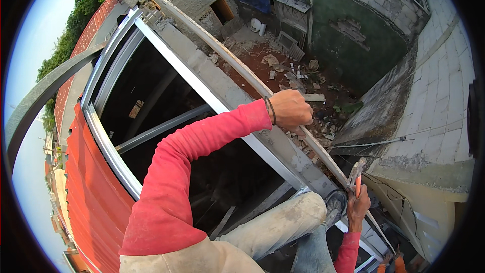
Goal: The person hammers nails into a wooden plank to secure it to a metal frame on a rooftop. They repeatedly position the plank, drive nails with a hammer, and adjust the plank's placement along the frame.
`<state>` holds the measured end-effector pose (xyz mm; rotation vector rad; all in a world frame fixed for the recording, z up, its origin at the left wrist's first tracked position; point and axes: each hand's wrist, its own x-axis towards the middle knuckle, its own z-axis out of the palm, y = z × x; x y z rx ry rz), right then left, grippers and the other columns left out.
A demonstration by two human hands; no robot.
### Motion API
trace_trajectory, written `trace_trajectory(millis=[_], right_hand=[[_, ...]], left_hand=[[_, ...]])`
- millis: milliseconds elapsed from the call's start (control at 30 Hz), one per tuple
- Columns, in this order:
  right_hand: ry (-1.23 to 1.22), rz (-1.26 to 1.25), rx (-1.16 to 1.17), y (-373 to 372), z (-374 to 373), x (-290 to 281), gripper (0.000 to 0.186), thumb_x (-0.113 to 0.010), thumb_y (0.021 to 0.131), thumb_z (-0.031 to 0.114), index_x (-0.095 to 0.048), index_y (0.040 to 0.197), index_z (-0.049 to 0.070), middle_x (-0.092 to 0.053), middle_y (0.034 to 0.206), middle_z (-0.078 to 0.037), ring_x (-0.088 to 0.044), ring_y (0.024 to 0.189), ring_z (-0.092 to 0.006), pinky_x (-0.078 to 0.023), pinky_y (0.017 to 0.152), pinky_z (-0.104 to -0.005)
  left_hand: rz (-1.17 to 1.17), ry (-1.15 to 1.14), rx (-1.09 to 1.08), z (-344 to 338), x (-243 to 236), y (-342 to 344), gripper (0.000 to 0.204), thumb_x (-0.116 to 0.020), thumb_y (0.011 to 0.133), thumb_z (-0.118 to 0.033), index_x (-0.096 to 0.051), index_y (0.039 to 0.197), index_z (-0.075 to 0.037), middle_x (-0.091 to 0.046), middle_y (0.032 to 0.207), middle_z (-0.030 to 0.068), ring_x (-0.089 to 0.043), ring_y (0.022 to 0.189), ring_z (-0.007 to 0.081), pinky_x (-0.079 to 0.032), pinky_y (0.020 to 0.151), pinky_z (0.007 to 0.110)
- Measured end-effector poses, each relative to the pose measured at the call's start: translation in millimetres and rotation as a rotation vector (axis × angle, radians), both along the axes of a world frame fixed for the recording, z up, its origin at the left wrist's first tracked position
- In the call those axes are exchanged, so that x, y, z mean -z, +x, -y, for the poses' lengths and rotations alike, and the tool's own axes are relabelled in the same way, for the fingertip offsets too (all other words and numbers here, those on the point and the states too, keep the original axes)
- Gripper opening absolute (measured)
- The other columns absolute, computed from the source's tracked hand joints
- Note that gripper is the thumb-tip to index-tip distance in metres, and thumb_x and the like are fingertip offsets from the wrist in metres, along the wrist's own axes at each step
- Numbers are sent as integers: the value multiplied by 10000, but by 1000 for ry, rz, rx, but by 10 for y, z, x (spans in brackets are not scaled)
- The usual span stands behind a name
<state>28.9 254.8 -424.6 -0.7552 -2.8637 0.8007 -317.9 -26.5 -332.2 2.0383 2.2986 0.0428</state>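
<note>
A long, narrow wooden plank [222,50] runs diagonally along the outer side of the concrete wall top. My left hand [290,110] is closed over the plank at its middle, the arm stretched across the roof frame; the undersides of the fingers are hidden. Lower right, my right hand [358,206] is closed round what looks like a hammer [357,174], with an orange handle and a grey, worn head pointing up. The hammer is beside the plank, and I cannot tell whether they touch.
Silvery metal roof framing [187,65] borders a dark opening beside my bent knee [308,207]. Red corrugated roofing [96,182] lies left. Far below is a rubble-strewn yard [293,76]. A block wall [434,86] rises right, near loose cables [402,199]. Another person's orange sleeve [399,264] shows at lower right.
</note>
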Motion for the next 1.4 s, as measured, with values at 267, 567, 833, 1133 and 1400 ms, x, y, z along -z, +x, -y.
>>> trace_trajectory(millis=[267, 567, 833, 1133, 1400], right_hand=[[-71, 27, -137, -187, 25, -42, 233, -776, 848, 51, -589, 984, 28, -732, 899, -204, -732, 850, -421, -557, 750, -461], [-265, 90, -169, -425, 256, -138, 362, -849, 813, 102, -556, 1003, 8, -749, 912, -199, -737, 821, -402, -557, 742, -439], [-339, 70, -112, -724, 358, -90, 408, -860, 792, 92, -507, 983, 14, -780, 901, -186, -756, 855, -407, -577, 729, -418], [-236, 46, -152, -638, 298, 189, 292, -672, 781, 67, -561, 1039, -14, -701, 818, -279, -699, 804, -500, -542, 718, -575], [-267, 33, -136, -621, 399, 229, 325, -731, 726, 63, -578, 998, -26, -696, 815, -266, -703, 826, -489, -541, 732, -558]], left_hand=[[48, 13, -64, 161, -47, -112, 487, -806, 739, -604, -745, 738, -121, -691, 756, 58, -727, 731, 314, -573, 652, 451], [20, 7, -97, 453, 14, -153, 567, -792, 718, -669, -740, 708, -105, -690, 712, 105, -725, 722, 346, -570, 651, 467], [-32, -18, -42, 341, -9, -274, 518, -765, 780, -633, -704, 729, -121, -662, 782, 35, -712, 709, 293, -555, 631, 426], [118, 3, -17, 7, -222, 297, 568, -917, 630, -562, -752, 854, -67, -659, 833, 26, -696, 678, 274, -528, 596, 375], [47, -334, 80, -775, 180, 774, 420, -898, 709, -462, -809, 910, -104, -719, 899, 79, -722, 779, 299, -547, 693, 414]])
